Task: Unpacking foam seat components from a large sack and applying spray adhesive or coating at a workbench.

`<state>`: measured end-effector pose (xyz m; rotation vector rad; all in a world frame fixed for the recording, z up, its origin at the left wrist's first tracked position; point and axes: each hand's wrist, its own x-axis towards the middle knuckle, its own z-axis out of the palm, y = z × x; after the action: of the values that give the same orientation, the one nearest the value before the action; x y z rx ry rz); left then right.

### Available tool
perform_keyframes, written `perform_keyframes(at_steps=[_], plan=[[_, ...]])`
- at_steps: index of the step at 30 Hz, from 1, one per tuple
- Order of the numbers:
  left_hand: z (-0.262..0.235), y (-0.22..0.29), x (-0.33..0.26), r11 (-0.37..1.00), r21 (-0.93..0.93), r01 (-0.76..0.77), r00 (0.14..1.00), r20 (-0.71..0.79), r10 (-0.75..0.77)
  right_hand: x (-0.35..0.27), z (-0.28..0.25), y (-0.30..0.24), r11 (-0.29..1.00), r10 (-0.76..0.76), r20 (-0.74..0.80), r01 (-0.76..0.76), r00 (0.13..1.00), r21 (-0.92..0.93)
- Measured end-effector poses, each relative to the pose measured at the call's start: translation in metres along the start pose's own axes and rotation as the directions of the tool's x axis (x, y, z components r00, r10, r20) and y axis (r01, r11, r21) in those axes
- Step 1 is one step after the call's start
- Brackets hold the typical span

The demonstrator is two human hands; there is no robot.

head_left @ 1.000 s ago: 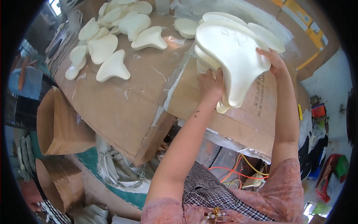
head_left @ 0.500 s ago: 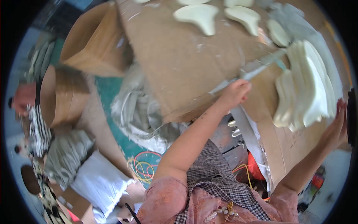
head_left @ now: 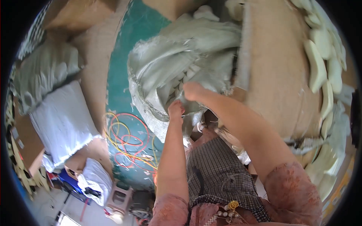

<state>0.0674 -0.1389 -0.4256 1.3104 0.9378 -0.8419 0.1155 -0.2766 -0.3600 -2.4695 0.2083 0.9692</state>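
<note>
A large pale grey woven sack (head_left: 162, 64) lies in front of me with its mouth spread and folded. Several small cream pieces (head_left: 181, 83) show inside its opening. My left hand (head_left: 176, 109) is closed on the near rim of the sack. Just above and to its right, my right hand (head_left: 193, 91) is also closed, fingers curled at the sack's mouth; the fabric in its grip is mostly hidden. To the right, several cream, curved, smooth pieces (head_left: 316, 66) stand in a row on a cardboard-covered table (head_left: 279, 75).
Looped red and yellow hoses (head_left: 130, 139) lie on the green floor (head_left: 118, 90). At the left rest a stuffed white sack (head_left: 66, 122) and a grey-green sack (head_left: 47, 73). A pinkish plastic stool (head_left: 120, 197) stands at lower left, a cardboard box (head_left: 81, 15) at upper left.
My view has swung left, from the cardboard-covered table to the woven sack. Both hands have left the table area and come together at the sack's mouth.
</note>
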Motion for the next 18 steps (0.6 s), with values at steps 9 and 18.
perform_keyframes(at_steps=[9, 18], plan=[[-0.130, -0.023, 0.125, 0.116, 0.942, 0.315, 0.811, -0.331, 0.483, 0.223, 0.094, 0.108, 0.945, -0.274, -0.067, 0.256, 0.959, -0.204], [-0.150, -0.036, 0.107, 0.125, 0.972, 0.199, 0.366, -0.192, 0.911, 0.214, 0.049, 0.026, 0.783, -0.254, 0.071, 0.162, 0.964, 0.600]])
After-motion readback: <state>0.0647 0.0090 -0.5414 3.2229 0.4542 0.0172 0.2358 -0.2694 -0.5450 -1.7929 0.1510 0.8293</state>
